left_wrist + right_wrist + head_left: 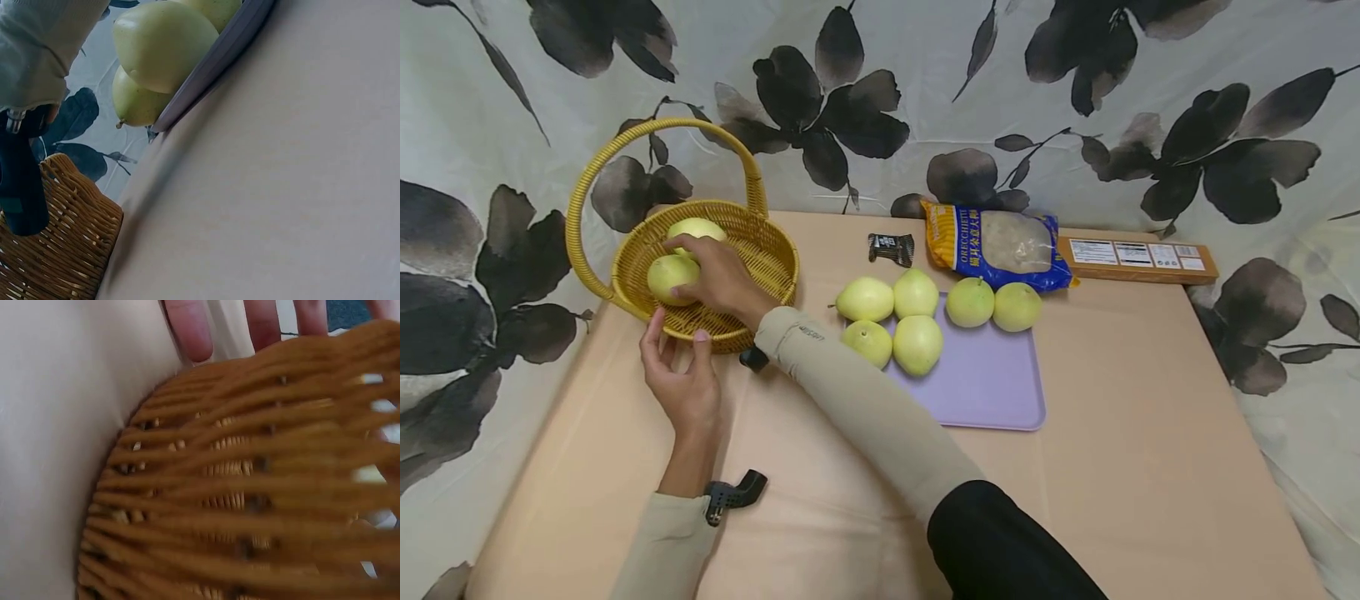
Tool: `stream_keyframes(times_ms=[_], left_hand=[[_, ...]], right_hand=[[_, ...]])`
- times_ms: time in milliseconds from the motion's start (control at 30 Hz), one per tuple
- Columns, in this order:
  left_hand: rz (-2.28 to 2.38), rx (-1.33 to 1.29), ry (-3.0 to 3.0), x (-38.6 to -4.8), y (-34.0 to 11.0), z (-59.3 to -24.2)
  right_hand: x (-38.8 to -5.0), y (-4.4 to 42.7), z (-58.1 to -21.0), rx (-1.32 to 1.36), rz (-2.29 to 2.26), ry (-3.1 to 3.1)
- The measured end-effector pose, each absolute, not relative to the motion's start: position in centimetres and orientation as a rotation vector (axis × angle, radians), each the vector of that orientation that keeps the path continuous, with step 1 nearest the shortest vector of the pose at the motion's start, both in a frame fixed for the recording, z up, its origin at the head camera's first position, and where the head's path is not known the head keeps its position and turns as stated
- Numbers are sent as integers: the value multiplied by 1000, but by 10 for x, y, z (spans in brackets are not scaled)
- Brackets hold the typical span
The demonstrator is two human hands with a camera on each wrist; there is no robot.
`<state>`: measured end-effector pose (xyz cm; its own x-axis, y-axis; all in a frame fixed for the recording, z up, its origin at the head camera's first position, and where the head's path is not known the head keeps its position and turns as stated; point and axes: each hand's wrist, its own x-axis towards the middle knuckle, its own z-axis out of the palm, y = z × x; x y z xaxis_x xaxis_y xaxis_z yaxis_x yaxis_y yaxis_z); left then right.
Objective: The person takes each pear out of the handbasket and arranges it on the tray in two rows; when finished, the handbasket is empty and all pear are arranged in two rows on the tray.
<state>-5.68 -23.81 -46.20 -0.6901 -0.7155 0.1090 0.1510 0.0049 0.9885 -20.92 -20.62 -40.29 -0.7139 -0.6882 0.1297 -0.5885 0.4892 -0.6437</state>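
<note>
A yellow wicker basket (760,242) with a tall arched handle stands at the left of the table. Inside it, my right hand (718,279) grips a yellow-green pear (670,280), thumb on the near side and fingers over the top. Behind that one lies a second pear (698,228) in the basket. My left hand (685,392) is at the basket's near left side, fingers relaxed and pointing up by the rim. In the right wrist view, its fingers (190,331) show close to the woven wall; whether they touch it I cannot tell.
Right of the basket, several pears (917,344) lie on and beside a purple tray (992,383). Behind them are a small black packet (891,248), a blue and yellow pasta bag (1000,242) and a long brown box (1195,262). A floral cloth (955,50) hangs behind the table.
</note>
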Motion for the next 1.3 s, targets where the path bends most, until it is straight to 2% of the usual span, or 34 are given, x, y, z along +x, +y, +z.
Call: stream_keyframes(times_ms=[200, 767, 967, 1300], left_hand=[[-1785, 584, -1636, -58, -235, -464], [-1758, 622, -1647, -57, -235, -462], [-1763, 611, -1624, -57, -237, -462], [-1771, 609, -1607, -58, -236, -462]], right_hand=[[-207, -210, -406, -1108, -903, 2644], [-188, -180, -395, -1008, -1042, 2643], [-173, -150, -377, -991, -1198, 2627], [-139, -69, -351, -1042, -1564, 2545]])
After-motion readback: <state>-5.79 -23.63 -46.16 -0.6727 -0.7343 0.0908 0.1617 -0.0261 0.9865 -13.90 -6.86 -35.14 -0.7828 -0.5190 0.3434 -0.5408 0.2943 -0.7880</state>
